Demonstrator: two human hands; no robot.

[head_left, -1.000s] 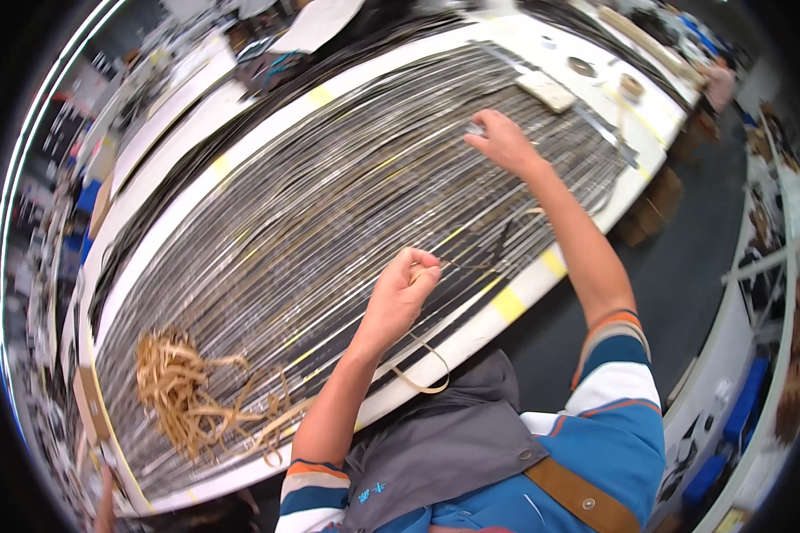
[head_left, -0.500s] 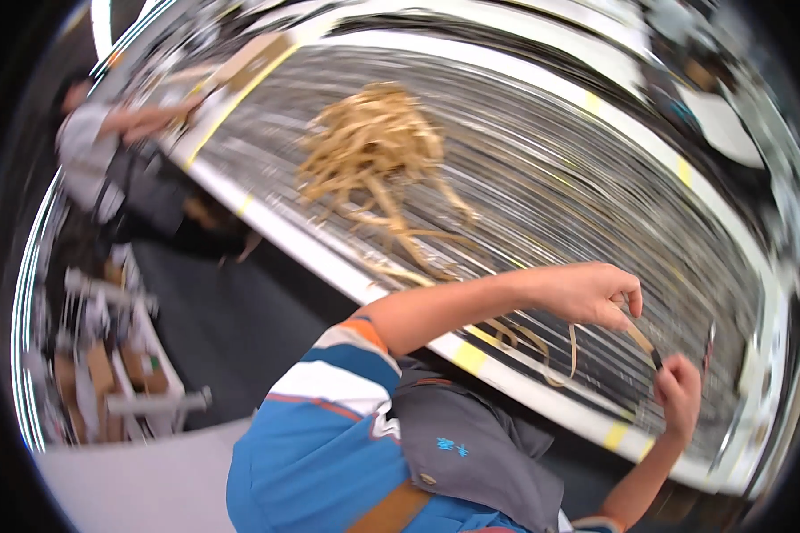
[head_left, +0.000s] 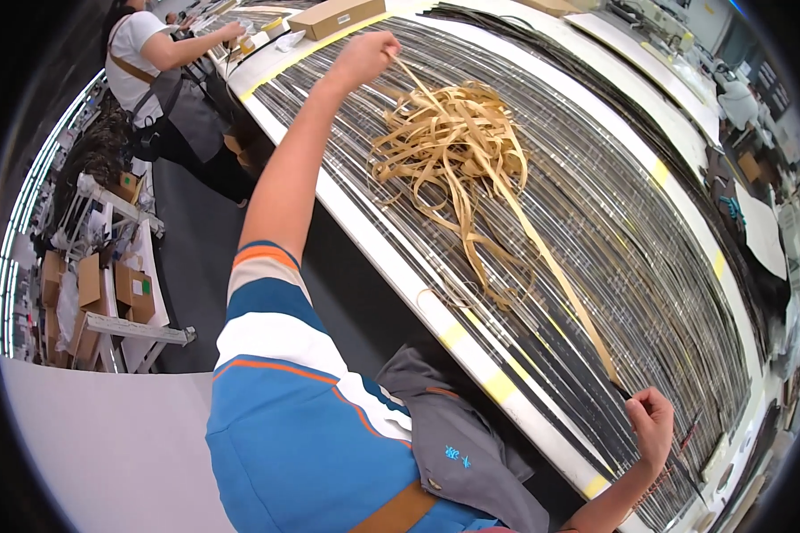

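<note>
Up at the far left, the left hand (head_left: 364,55) pinched a tan strip rising from the tangled strip pile (head_left: 449,147) on the striped surface (head_left: 649,266); the right hand (head_left: 651,425), fisted, gripped another strip's end.

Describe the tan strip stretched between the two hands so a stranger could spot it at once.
On the long white-edged table covered in dark cords lies a tangled pile of tan strips. One taut strip runs straight from the left hand through the pile to the right hand; the others lie looped and slack.
</note>
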